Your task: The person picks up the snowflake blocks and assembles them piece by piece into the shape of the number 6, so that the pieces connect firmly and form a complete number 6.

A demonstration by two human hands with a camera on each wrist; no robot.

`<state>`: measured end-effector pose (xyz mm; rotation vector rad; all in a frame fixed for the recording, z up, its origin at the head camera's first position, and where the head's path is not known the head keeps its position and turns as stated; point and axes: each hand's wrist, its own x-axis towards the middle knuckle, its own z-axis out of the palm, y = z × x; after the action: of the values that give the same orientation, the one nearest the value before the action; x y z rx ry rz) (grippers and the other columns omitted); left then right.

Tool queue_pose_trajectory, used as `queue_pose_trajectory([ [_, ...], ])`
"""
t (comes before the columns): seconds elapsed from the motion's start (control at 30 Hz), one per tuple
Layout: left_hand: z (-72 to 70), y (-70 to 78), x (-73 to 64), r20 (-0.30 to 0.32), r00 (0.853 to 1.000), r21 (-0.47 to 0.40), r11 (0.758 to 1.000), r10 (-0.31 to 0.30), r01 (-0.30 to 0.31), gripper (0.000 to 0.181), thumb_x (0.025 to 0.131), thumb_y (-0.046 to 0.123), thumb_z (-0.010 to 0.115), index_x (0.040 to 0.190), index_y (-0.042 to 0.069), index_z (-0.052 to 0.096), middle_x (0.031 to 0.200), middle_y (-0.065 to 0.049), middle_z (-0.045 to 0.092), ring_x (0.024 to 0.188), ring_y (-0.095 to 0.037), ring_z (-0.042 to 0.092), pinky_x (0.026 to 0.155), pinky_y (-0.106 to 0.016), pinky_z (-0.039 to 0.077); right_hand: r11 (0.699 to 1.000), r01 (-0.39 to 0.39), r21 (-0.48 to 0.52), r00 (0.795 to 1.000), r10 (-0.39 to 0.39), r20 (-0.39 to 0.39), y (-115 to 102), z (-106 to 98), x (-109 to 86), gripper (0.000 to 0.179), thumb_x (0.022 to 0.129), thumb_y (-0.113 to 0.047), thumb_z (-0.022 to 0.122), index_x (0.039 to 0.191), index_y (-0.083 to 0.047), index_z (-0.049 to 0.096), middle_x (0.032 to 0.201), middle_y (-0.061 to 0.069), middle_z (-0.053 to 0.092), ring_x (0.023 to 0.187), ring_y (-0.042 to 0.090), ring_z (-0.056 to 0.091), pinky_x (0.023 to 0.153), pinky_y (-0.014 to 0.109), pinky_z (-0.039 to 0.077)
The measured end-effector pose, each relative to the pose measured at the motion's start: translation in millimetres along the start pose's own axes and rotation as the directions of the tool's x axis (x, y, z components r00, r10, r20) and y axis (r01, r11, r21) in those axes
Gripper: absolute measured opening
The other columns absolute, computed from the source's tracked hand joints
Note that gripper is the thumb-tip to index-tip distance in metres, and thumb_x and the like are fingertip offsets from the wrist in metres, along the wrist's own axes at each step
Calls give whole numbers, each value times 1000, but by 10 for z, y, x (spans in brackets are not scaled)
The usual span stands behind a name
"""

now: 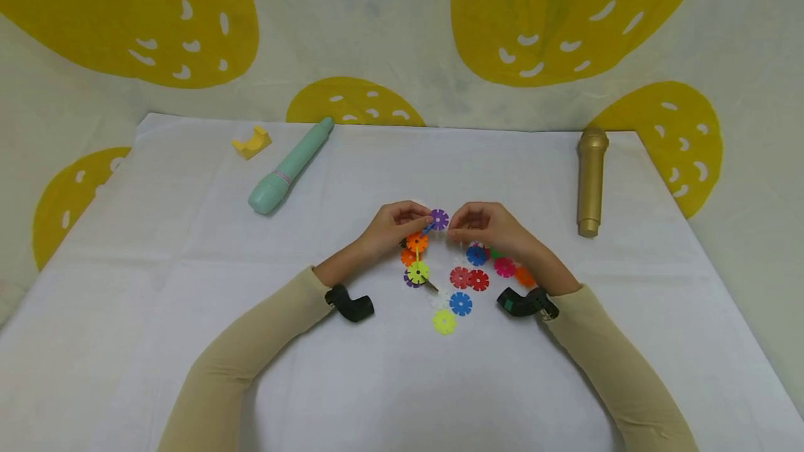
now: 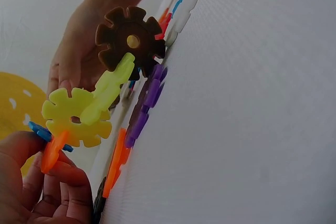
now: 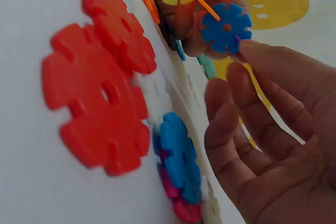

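Observation:
My left hand [image 1: 394,230] pinches a chain of interlocked, notched plastic snowflake discs between thumb and fingers. From its fingertips the chain runs through a blue disc [image 3: 227,28], an orange disc [image 2: 54,152], yellow discs [image 2: 76,119] and a brown disc [image 2: 130,40]. At the chain's top, a purple disc [image 1: 439,219] is joined to the blue one. My right hand [image 1: 496,230] is right beside the purple disc, fingers loosely bent with a gap between thumb and index finger. Its thumb hides much of that disc in the right wrist view; whether they touch is unclear.
Loose discs lie below the hands, among them red discs [image 1: 479,280], a blue disc [image 1: 461,304] and a yellow disc [image 1: 444,322]. A green microphone [image 1: 292,167] and a yellow curved block [image 1: 252,143] lie at back left; a gold microphone [image 1: 591,183] lies at back right.

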<state>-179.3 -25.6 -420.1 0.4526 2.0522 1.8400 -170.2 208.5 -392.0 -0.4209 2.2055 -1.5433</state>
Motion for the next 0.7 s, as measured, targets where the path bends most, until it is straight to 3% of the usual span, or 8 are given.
queue_pose_trajectory([
  [0.13,0,-3,1,-10,1000,-14,1000,-11,11,24,96,13,62,113,-4,66,104,-14,70,80,-9,61,72,-18,51,996,55,-74,991,-46,122,3,-62,-12,16,88,-5,71,101,2,67,99,13,68,85,22,64,77,26,55],
  [0.37,-2,-5,-4,-9,1000,-9,1000,-14,14,25,96,13,62,114,-4,66,105,-15,70,80,-9,61,73,-18,51,968,132,-213,946,-59,318,10,-172,-23,25,83,-10,78,107,-4,71,102,10,67,83,24,58,70,23,51],
  [0.57,-6,-7,-7,-2,1000,15,1000,-8,8,26,97,14,61,116,-3,66,107,-15,69,81,-10,60,73,-18,50,930,207,-304,917,-77,391,27,-217,-42,29,81,-10,80,108,-5,72,111,10,64,86,24,54,68,21,45],
  [0.7,-8,-11,-4,1,1000,11,1000,-11,11,26,97,14,61,116,-3,66,106,-14,69,81,-10,60,73,-18,50,917,231,-327,913,-87,399,28,-207,-42,26,82,-10,79,107,-4,74,112,11,63,87,24,54,68,21,45],
])
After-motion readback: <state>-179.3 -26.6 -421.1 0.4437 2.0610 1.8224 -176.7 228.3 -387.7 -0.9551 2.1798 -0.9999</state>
